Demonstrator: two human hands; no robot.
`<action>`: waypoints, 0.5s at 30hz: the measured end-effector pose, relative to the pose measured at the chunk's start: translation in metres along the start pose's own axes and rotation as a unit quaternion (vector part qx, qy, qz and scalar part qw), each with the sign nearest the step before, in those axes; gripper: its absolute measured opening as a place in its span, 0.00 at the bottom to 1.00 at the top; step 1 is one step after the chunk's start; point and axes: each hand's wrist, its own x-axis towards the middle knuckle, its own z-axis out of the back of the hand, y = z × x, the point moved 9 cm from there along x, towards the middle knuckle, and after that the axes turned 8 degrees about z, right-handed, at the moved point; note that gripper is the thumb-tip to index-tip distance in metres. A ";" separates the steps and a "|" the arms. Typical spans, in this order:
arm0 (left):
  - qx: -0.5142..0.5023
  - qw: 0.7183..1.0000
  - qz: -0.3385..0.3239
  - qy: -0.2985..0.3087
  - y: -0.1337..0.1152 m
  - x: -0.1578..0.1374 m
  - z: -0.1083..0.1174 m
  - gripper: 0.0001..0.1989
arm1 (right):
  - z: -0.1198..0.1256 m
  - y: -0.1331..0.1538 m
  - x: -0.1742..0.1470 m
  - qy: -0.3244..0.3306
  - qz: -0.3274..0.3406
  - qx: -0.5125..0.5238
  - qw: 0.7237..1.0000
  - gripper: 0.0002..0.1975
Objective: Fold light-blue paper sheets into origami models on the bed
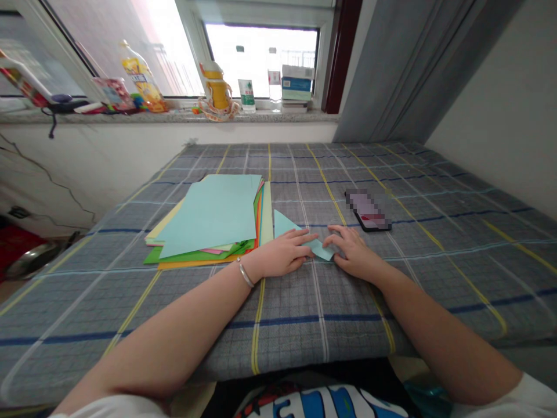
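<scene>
A folded piece of light blue paper (284, 222), roughly triangular, lies on the checked cloth in front of me. My left hand (287, 251) rests over its middle, fingers stretched out flat and covering much of it. At the paper's right corner is my right hand (351, 251), with bent fingers and the thumb closed about that corner. A stack of coloured paper sheets (213, 212) lies just left of the folded piece, a light blue sheet on top and green, orange, yellow and pink edges showing beneath.
Beyond my right hand lies a phone (368, 210) with a blurred-out screen. The checked cloth (435, 290) covers the whole surface. Bottles, a yellow cup (217, 93) and boxes (296, 84) line the windowsill (270, 118). A grey curtain (391, 69) hangs at the back right.
</scene>
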 end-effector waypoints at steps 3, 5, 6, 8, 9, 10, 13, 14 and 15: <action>-0.042 0.999 0.012 0.009 0.004 -0.001 -0.001 0.11 | 0.004 0.003 0.001 0.004 0.014 0.011 1.000 0.18; -0.061 0.998 0.028 0.012 0.006 -0.001 -0.001 0.11 | 0.008 0.006 0.002 -0.006 0.030 0.020 0.999 0.16; -0.063 0.997 0.033 0.012 0.006 -0.001 -0.001 0.11 | 0.010 0.008 0.003 -0.013 0.041 0.026 0.999 0.15; -0.049 0.998 0.037 0.016 0.003 0.000 -0.002 0.16 | 0.014 0.013 0.005 -0.029 0.063 0.036 0.997 0.13; -0.038 0.998 0.035 0.018 0.002 0.000 -0.003 0.19 | 0.016 0.015 0.006 -0.034 0.072 0.038 0.996 0.13; -0.025 0.999 0.032 0.021 0.000 0.000 -0.004 0.22 | 0.017 0.017 0.006 -0.037 0.079 0.036 0.996 0.12; 0.005 1.000 0.018 0.023 -0.003 -0.001 -0.007 0.24 | 0.019 0.021 0.006 -0.028 0.101 0.026 0.994 0.13; 0.011 1.000 0.012 0.022 -0.004 -0.001 -0.007 0.24 | 0.020 0.022 0.006 -0.022 0.109 0.023 0.993 0.13; 0.016 1.000 0.009 0.021 -0.004 -0.002 -0.008 0.24 | 0.020 0.023 0.005 -0.016 0.118 0.021 0.993 0.13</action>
